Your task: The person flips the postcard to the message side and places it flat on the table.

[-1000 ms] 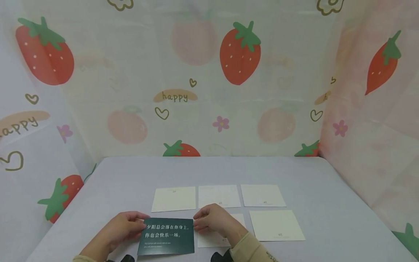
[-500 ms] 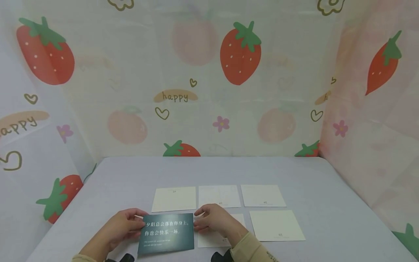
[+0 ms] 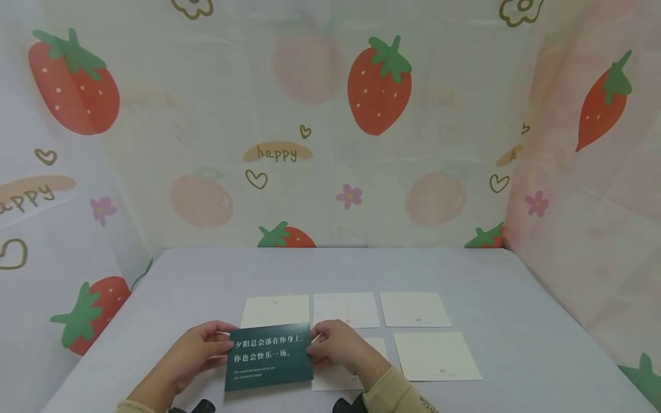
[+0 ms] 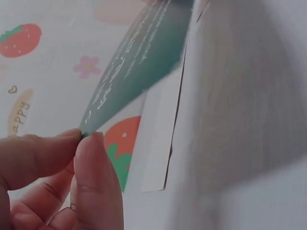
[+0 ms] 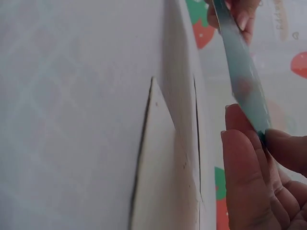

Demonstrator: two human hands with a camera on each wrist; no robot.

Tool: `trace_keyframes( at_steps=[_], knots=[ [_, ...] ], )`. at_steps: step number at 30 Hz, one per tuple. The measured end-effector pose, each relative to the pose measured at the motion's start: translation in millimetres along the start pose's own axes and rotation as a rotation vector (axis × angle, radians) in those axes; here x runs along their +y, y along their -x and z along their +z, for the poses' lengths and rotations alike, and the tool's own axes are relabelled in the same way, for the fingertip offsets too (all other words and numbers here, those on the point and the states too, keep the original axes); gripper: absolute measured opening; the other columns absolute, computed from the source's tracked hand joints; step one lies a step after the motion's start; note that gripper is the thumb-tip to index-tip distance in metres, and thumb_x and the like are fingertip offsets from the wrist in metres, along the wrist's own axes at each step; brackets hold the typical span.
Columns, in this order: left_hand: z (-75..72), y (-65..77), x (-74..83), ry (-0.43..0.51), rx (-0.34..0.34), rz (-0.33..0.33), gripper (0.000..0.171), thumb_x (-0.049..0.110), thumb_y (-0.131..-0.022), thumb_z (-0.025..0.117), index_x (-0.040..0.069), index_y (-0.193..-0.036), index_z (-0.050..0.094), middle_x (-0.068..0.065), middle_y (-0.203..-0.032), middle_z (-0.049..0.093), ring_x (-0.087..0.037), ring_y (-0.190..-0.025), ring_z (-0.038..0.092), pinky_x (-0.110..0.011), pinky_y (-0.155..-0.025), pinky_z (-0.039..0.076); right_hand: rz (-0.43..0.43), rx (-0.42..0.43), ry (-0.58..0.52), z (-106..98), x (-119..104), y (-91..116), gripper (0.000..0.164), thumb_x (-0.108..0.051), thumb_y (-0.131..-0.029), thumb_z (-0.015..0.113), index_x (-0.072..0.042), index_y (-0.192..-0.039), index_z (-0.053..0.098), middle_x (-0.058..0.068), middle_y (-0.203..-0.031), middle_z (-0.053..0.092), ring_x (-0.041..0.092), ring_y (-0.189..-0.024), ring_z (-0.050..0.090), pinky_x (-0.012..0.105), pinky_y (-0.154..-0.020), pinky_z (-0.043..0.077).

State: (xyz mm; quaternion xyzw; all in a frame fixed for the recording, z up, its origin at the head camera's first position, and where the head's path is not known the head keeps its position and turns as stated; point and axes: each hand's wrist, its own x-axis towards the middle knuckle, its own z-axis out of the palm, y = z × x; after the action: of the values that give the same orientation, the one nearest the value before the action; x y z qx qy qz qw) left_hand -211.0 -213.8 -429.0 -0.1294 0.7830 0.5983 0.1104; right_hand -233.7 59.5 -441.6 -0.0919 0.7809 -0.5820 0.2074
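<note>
A dark green card point(image 3: 269, 355) printed with white writing is held above the table between both hands. My left hand point(image 3: 198, 353) pinches its left edge between thumb and fingertip, which the left wrist view shows at a corner of the card point(image 4: 139, 72). My right hand point(image 3: 343, 347) pinches the opposite edge, with thumb and fingers meeting on the card point(image 5: 247, 79) in the right wrist view. The card is tilted, its printed face toward the head camera. It overlaps the lower part of a cream card point(image 3: 276, 310) behind it.
Cream cards lie in two rows on the pale table point(image 3: 206, 275): a middle back card point(image 3: 343, 307), a right back card point(image 3: 415, 310), and a right front card point(image 3: 436, 355). Another front card point(image 3: 335, 378) is partly under my right hand. Strawberry-printed cloth point(image 3: 330, 115) encloses the table.
The green card has risen and shifted slightly right and away from me, now covering the lower edge of the left back card. My left hand moved with it; the right stayed nearly in place.
</note>
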Motion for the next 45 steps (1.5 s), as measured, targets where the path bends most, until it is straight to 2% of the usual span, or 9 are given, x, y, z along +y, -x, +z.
trace_keyframes(
  at_steps=[4,13,19,25,37,45],
  knots=[
    [1.1,1.7,1.8,0.018,-0.013,0.014,0.028,0.005,-0.082,0.063,0.001,-0.109,0.057,-0.009,-0.09,0.062,-0.019,-0.079,0.061,-0.035,-0.072,0.054,-0.006,0.02,-0.018,-1.5,-3.0,0.9,0.008,0.005,-0.079,0.061,-0.001,-0.08,0.057,0.009,-0.07,0.065,0.019,-0.059,0.064,0.032,-0.055,0.055],
    [1.5,2.1,1.7,-0.006,-0.031,0.017,0.013,0.008,-0.084,0.062,-0.001,-0.094,0.062,-0.008,-0.088,0.063,-0.019,-0.079,0.059,-0.033,-0.073,0.054,-0.014,0.064,-0.021,-4.4,-6.7,0.2,0.008,0.003,-0.08,0.061,-0.002,-0.08,0.055,0.007,-0.069,0.063,0.019,-0.06,0.063,0.032,-0.055,0.055],
    [-0.7,4.5,2.4,-0.037,-0.007,0.04,0.016,0.012,-0.084,0.063,-0.001,-0.092,0.064,-0.007,-0.086,0.06,-0.018,-0.077,0.057,-0.033,-0.072,0.054,-0.012,0.075,-0.02,-7.1,-9.4,0.0,0.007,-0.002,-0.081,0.064,-0.003,-0.077,0.058,0.006,-0.072,0.064,0.018,-0.064,0.063,0.031,-0.058,0.055],
    [-2.5,4.0,3.5,-0.017,0.004,0.041,0.018,0.014,-0.083,0.066,-0.001,-0.092,0.065,-0.006,-0.086,0.061,-0.017,-0.077,0.057,-0.032,-0.071,0.054,-0.02,0.078,-0.021,-10.5,-11.8,-0.9,0.007,-0.003,-0.08,0.066,-0.002,-0.076,0.061,0.007,-0.075,0.063,0.018,-0.066,0.062,0.032,-0.061,0.055],
    [-2.9,1.6,3.7,-0.028,0.007,0.064,0.021,0.016,-0.082,0.067,-0.002,-0.093,0.066,-0.006,-0.087,0.061,-0.017,-0.077,0.057,-0.032,-0.071,0.054,-0.036,0.112,0.084,-14.3,-17.0,0.3,0.007,-0.009,-0.08,0.069,-0.007,-0.074,0.065,0.004,-0.071,0.063,0.016,-0.065,0.06,0.03,-0.062,0.054],
    [-2.9,3.0,4.8,-0.032,-0.002,0.043,0.021,0.016,-0.082,0.067,-0.001,-0.093,0.066,-0.006,-0.085,0.061,-0.017,-0.076,0.058,-0.031,-0.071,0.054,-0.052,0.124,0.116,-15.2,-18.2,0.5,0.008,-0.009,-0.079,0.069,-0.007,-0.072,0.065,0.003,-0.068,0.062,0.016,-0.063,0.058,0.031,-0.062,0.053]
  ],
)
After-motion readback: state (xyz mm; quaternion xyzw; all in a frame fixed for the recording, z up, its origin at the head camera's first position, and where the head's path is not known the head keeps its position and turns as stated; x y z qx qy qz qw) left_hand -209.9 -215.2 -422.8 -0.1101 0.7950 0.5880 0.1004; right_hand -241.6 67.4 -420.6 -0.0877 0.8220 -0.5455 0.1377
